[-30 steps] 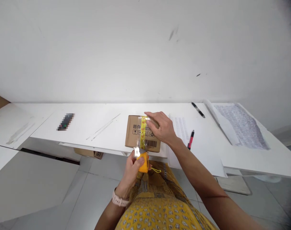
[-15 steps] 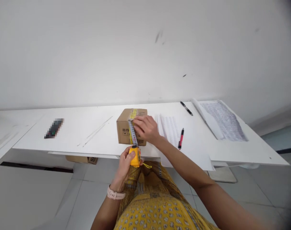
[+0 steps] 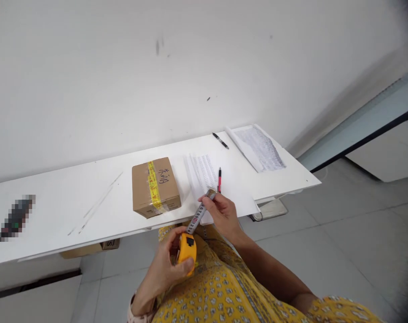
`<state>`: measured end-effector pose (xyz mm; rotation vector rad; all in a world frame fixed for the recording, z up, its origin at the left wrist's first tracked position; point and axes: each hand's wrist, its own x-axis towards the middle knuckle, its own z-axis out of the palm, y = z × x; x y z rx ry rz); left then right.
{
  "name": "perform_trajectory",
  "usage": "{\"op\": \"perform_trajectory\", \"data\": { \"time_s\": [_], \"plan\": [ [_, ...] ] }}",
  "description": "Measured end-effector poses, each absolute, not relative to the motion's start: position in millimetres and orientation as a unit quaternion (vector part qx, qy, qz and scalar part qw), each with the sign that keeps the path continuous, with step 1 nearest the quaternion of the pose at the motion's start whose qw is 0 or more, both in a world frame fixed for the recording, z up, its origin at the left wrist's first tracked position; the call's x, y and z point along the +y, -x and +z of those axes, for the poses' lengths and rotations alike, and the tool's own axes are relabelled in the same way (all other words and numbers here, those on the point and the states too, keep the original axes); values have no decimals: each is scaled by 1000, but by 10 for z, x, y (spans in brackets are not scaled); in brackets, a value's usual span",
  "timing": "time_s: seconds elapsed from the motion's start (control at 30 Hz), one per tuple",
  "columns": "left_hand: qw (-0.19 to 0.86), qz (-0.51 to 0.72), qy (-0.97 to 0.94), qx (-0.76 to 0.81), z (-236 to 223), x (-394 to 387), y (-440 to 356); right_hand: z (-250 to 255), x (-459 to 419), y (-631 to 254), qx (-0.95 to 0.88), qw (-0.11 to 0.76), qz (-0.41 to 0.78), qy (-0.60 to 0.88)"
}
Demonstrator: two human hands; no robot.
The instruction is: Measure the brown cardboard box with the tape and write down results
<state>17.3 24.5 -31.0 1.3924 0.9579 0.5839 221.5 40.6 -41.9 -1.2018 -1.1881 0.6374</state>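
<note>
My left hand (image 3: 163, 265) is closed around the yellow case of a tape measure (image 3: 188, 253), in front of the table edge. A length of its blade (image 3: 196, 219) runs out up and to the right. My right hand (image 3: 223, 216) pinches the blade near its far end, above the edge of some papers. To the left of the blade sits a cardboard box (image 3: 143, 186) with yellow tape over its top and dark handwriting. Neither hand touches the box. A red and black pen (image 3: 219, 179) lies just beyond my right hand.
On the white table (image 3: 99, 179) are printed sheets (image 3: 204, 168), a black pen (image 3: 220, 141) and a sheet covered in writing (image 3: 261, 148). A pixelated dark object (image 3: 15, 220) lies at the left. Another carton (image 3: 86, 249) is below the table. A wall rises behind.
Both hands with the tape measure have come off the box, toward my body and to the right. The box now stands turned, its top showing handwriting. My view has swung right.
</note>
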Motion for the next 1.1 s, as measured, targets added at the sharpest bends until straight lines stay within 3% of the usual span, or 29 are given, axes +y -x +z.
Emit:
{"op": "perform_trajectory", "data": {
  "time_s": [0.2,0.33,0.43,0.57,0.63,0.7,0.8,1.0,1.1],
  "plan": [
    [591,283,-660,367,-44,354,-601,-512,98,-2334,-539,616,263,511],
    [523,319,-703,362,153,635,-835,-554,207,-2746,-480,610,216,592],
    [415,363,-760,343,249,1000,-1249,-669,596,-3191,-444,512,134,723],
    [235,360,-834,345,56,1487,-1953,-921,1142,-3403,-511,305,80,800],
    [166,294,-862,379,-149,1644,-2173,-1029,1266,-3358,-557,226,81,795],
    [105,214,-880,411,-365,1737,-2247,-1108,1283,-3332,-595,200,84,774],
    [40,128,-885,445,-628,1808,-2158,-1175,1208,-3432,-612,266,114,736],
    [3,92,-886,454,-861,1741,-1923,-1126,1028,-3725,-455,581,346,579],
    [26,89,-919,383,-950,1416,-1865,-1053,995,-3688,-430,645,351,526]
  ]
}}
